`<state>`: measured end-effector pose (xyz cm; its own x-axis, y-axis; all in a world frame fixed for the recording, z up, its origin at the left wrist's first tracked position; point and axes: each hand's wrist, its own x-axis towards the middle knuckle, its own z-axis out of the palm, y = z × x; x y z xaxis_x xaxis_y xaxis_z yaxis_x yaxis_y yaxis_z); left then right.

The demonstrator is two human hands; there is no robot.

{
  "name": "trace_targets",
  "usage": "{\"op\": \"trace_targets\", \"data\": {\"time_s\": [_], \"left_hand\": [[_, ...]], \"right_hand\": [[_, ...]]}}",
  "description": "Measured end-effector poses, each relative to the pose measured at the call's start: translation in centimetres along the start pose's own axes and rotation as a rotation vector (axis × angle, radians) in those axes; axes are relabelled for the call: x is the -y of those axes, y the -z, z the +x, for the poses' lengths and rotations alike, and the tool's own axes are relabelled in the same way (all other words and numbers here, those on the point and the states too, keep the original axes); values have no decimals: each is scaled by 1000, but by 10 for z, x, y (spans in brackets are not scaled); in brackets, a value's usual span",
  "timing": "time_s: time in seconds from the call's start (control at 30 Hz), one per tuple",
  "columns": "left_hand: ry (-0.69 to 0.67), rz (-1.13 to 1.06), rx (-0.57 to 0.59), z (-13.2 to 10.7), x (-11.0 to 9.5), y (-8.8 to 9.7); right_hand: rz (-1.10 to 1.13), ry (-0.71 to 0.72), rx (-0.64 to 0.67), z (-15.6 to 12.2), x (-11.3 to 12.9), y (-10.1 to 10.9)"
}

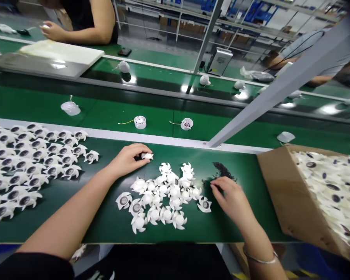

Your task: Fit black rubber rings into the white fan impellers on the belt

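Left hand [128,161] closed, its fingertips gripping a white vaned plastic part [147,156] at the far edge of the green conveyor belt [105,221]. Right hand [230,200] half open, fingers curved downward, just beside a patch of black granules [223,171]. Between the hands lies a loose cluster of white vaned parts [163,198]. To the left stand packed rows of dark-centred parts [26,171]; at the right edge sits a cardboard box [288,194] full of more. Beyond a white rail [128,136], round white housings [140,122] trail yellow wires. A grey diagonal post [280,83] blocks part of the far belts. A co-worker's hand [54,32] appears top left.
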<state>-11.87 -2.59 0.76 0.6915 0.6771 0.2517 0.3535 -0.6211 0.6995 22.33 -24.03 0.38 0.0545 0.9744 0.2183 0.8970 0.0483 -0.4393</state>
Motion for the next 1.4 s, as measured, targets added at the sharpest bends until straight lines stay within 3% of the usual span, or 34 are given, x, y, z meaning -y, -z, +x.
{"op": "trace_targets", "data": {"time_s": [0.07,0.2,0.43,0.57,0.7,0.8,0.97,1.13,1.4], "left_hand": [[-60,93,-68,1,3,-2],[-193,159,-70,0,5,-3],[-322,27,-54,-3,4,-4],[-232,-5,-32,-4,8,1],[-139,-18,40,-5,19,4],[-112,-51,51,-4,25,4],[-79,-48,74,-2,24,5],[-93,-39,73,-1,25,6],[-80,-48,78,0,24,7]], "right_hand": [[-32,51,27,6,3,-5],[-151,169,101,16,2,-6],[-351,376,67,20,1,-7],[-228,326,110,31,-3,-3],[82,160,22,77,20,4],[247,198,45,122,62,-11],[284,442,329,169,120,-66],[197,529,363,176,131,-94],[14,663,296,170,132,-96]]}}
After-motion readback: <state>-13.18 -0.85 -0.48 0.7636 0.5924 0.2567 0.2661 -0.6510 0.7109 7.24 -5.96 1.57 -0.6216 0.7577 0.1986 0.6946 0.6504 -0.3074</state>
